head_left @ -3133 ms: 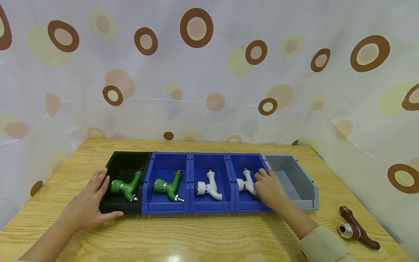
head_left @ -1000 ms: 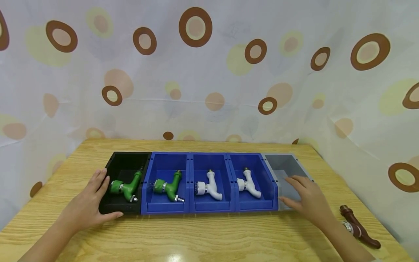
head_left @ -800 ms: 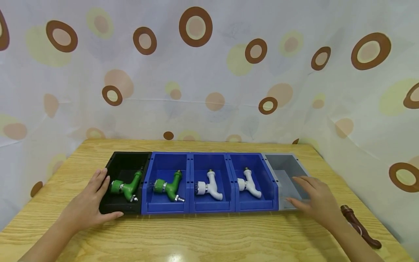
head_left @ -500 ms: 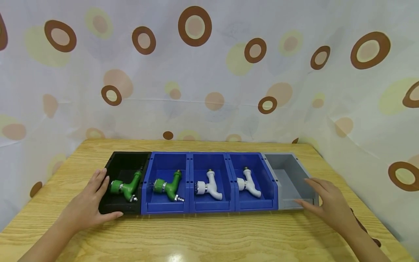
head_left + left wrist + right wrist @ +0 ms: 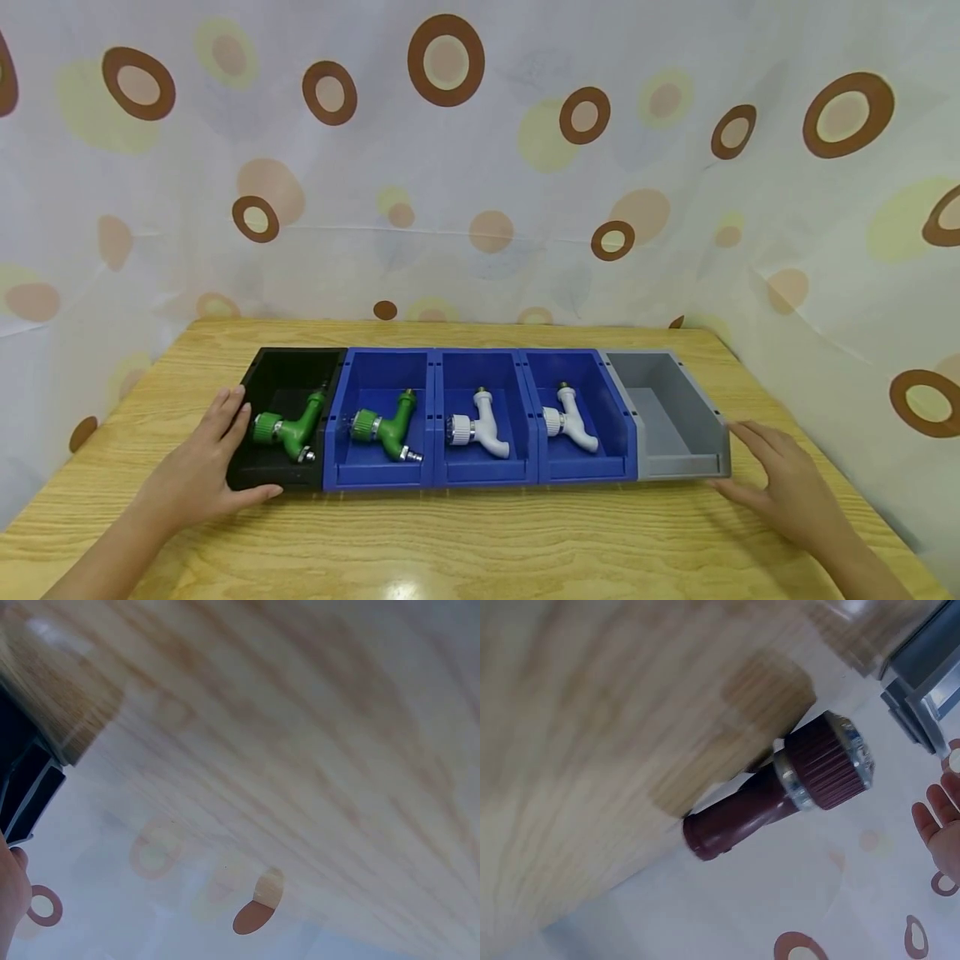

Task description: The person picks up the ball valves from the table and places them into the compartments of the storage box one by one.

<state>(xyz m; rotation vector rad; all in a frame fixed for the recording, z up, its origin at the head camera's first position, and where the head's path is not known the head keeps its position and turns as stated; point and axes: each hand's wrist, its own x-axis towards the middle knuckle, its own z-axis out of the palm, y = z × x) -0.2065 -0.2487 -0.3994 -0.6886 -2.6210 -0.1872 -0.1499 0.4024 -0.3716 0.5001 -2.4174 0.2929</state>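
My left hand (image 5: 195, 475) rests on the left side of a black bin (image 5: 288, 367), fingers extended and thumb by its front edge. In this bin lies a green tap (image 5: 300, 429). My right hand (image 5: 783, 483), fingers extended, is at the right front corner of a grey bin (image 5: 678, 468) that has nothing in it; contact is hard to tell. Between them stand three blue bins, holding a green tap (image 5: 393, 429), a white tap (image 5: 486, 429) and another white tap (image 5: 573, 425). A dark brown tap (image 5: 742, 817) shows in the right wrist view; my right hand and arm hide it in the head view.
The bins stand side by side in one row on a wooden table (image 5: 450, 542). Behind and to the right of the table hangs a pale sheet (image 5: 480, 167) with round patterns.
My right hand has left the white tap in the rightmost blue bin and moved right, past the grey bin's inside to its right corner. My left hand has stayed in place.
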